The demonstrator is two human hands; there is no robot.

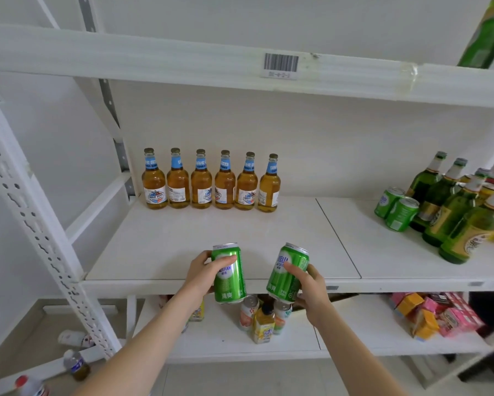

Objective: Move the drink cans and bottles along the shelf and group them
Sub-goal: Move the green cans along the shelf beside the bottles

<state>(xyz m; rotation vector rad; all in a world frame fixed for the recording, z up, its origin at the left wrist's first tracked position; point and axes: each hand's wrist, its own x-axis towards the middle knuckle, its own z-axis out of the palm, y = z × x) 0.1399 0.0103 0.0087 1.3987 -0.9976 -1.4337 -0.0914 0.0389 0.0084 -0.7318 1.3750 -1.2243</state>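
My left hand point(204, 274) grips a green drink can point(229, 277), held upright just in front of the middle shelf's front edge point(154, 287). My right hand point(311, 290) grips a second green can point(287, 274), tilted a little to the right. Along the back wall of that shelf stand several amber bottles with blue neck labels point(211, 181) in a row. At the right end are two more green cans point(395, 210) beside several green glass bottles point(451, 207) and some cans behind them.
An upper shelf with a barcode sticker point(281, 65) runs overhead; a green bottle point(485, 32) shows at its top right. The lower shelf holds small cans and a yellow bottle point(264, 324), plus pink and orange cartons point(437, 315). Loose bottles point(76, 364) lie at the bottom left.
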